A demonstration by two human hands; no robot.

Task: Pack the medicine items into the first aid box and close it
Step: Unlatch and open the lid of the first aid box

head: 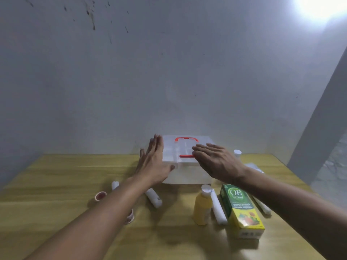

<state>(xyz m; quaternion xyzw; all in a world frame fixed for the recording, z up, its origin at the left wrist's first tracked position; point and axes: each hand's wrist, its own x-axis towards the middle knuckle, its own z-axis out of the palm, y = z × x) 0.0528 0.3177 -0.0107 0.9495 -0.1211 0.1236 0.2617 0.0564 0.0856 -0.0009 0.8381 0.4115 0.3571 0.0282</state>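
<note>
Pale grey wall behind a wooden table (56,177). Both arms reach forward: the left hand (153,162) stands edge-up, fingers straight and together, against the left side of the first aid box (187,175); the right hand (216,160) lies flat, palm down, fingers spread over its lid. Neither grips anything. White and translucent, with a red handle (186,139), the box sits closed mid-table, near the wall.
</note>
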